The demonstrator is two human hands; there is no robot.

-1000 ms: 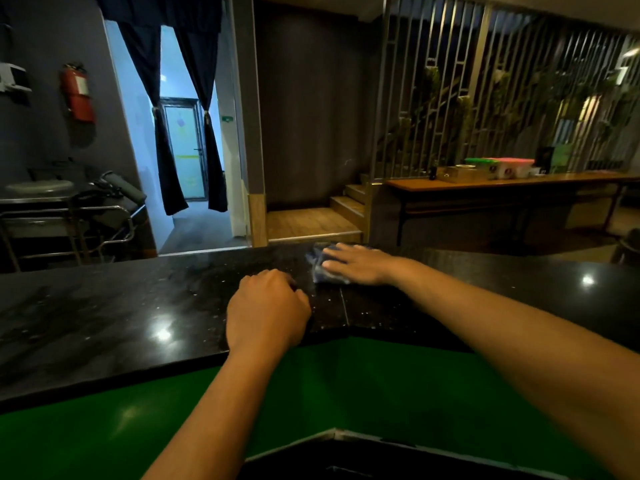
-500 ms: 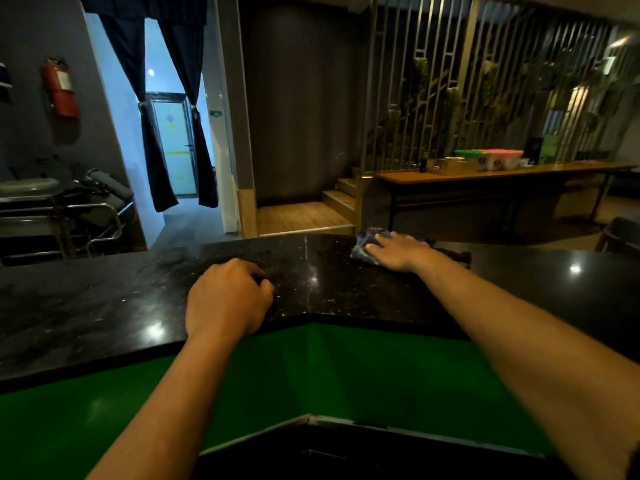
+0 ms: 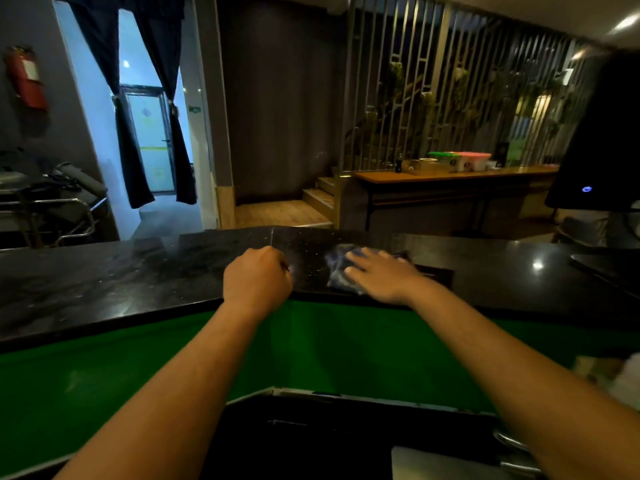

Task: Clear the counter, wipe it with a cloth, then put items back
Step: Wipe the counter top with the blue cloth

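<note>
Black speckled stone forms the tabletop (image 3: 104, 289) running across the middle of the frame, above a green front panel (image 3: 329, 348). At centre, the left hand (image 3: 256, 280) rests on it with fingers clenched, holding nothing. Just right of it, the right hand (image 3: 381, 275) presses flat, fingers straight, on a blurred bluish cloth (image 3: 337, 268).
</note>
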